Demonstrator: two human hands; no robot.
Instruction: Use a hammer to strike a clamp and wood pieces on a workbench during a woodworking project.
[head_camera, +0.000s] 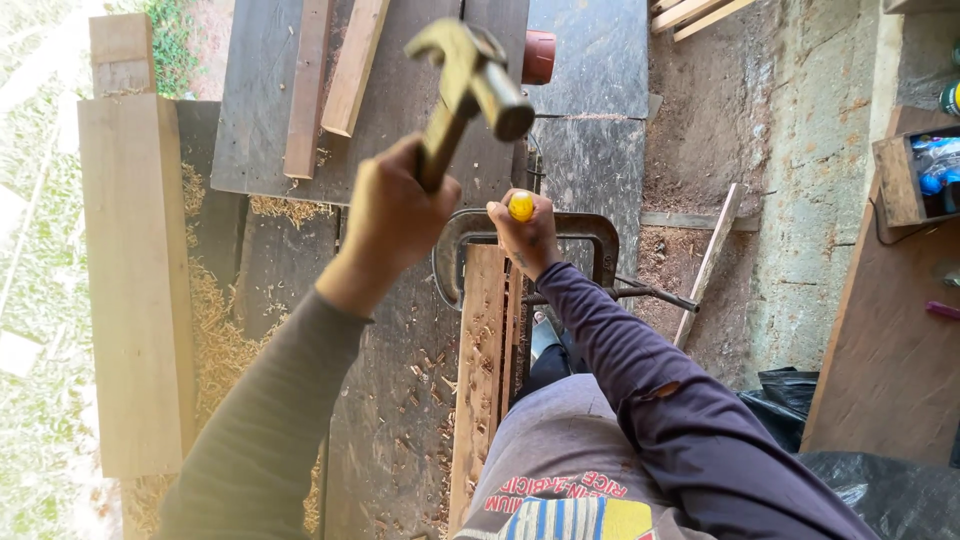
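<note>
Left hand (395, 215) is fisted tight around the wooden handle of a claw hammer (470, 85), raised above the workbench (390, 430); the steel head (495, 85) sits up near the bench's far edge in view, round striking face toward the right, claw toward the left. Right hand (527, 235) is closed around a chisel with a yellow handle (520, 206), only the yellow butt end showing out of the fist, blade hidden under the hand. The chisel stands on the far end of a narrow wooden plank (480, 380) that runs lengthwise along the right edge of the bench toward the person. A dark metal clamp (590, 240) arches around the far end of that plank, its screw bar (650, 293) sticking out to the right past the bench edge. Wood chips and shavings (215, 330) lie scattered on the dark bench surface beside the plank and piled thicker toward the left edge. A wide pale board (135, 280) lies along the left edge of the bench. Two shorter wooden battens (330, 80) lie side by side at the far left part, on a dark sheet. A red-brown pot (538, 56) sits near the far edge, just right of the hammer head. Both sleeves are dark, long. Off the bench to the right, a wooden box with bottles (915, 175) is near the wall.
</note>
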